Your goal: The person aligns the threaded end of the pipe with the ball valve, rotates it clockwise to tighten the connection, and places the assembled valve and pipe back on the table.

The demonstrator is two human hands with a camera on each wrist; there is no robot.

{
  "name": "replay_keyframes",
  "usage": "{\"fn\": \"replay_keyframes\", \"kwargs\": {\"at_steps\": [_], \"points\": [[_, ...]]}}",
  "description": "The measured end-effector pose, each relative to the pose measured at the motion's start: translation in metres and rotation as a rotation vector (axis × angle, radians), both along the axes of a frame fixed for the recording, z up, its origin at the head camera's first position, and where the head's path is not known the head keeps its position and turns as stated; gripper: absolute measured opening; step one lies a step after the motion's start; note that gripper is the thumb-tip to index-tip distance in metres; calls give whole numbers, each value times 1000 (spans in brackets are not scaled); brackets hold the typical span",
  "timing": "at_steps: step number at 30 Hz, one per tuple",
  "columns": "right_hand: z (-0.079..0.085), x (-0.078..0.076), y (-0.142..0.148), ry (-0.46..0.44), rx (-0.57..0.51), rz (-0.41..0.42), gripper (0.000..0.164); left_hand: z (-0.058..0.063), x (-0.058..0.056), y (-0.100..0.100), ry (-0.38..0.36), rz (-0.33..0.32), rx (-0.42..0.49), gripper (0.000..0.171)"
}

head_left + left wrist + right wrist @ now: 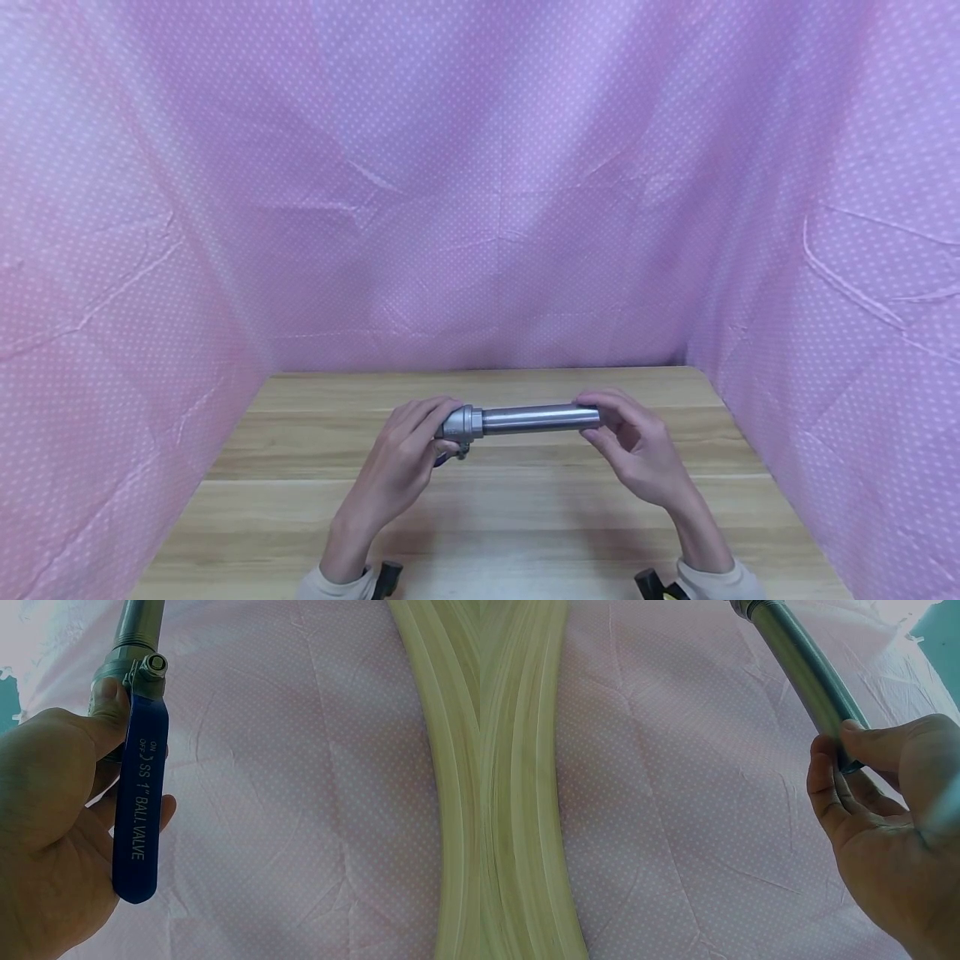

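Note:
My left hand (401, 454) grips a steel ball valve (462, 423) at its body, with the thumb along its near side. The valve's blue lever handle (140, 802), marked "SS 1" BALL VALVE", points back along the palm in the left wrist view. A straight steel pipe (532, 418) runs from the valve's right end, and threads show at the joint in the left wrist view. At the pipe's free end, my right hand (637, 450) pinches it between thumb and fingers. Valve and pipe are held level above the table.
A light wood-grain table (525, 533) lies beneath both hands. Pink dotted cloth (480, 208) hangs behind it and along both sides. Black wrist straps (387, 577) sit at the sleeve cuffs.

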State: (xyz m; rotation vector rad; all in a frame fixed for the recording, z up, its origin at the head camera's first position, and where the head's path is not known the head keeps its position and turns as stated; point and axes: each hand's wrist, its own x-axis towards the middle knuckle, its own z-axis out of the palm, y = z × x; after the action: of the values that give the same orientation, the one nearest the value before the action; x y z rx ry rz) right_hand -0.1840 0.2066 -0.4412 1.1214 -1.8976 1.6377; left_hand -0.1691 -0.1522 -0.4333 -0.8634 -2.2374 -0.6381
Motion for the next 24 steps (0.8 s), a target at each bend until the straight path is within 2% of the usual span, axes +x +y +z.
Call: {"fn": "replay_keyframes", "kwargs": {"at_steps": [6, 12, 19, 24], "points": [[0, -1, -2, 46, -23, 18, 55, 0, 0, 0, 2, -1, -5, 56], [-1, -2, 0, 56, -3, -7, 56, -1, 0, 1, 15, -10, 1, 57], [-2, 1, 3, -20, 65, -74, 53, -1, 0, 1, 18, -17, 5, 58], [-1, 3, 4, -27, 108, -112, 50, -1, 0, 1, 15, -16, 6, 60]]}}
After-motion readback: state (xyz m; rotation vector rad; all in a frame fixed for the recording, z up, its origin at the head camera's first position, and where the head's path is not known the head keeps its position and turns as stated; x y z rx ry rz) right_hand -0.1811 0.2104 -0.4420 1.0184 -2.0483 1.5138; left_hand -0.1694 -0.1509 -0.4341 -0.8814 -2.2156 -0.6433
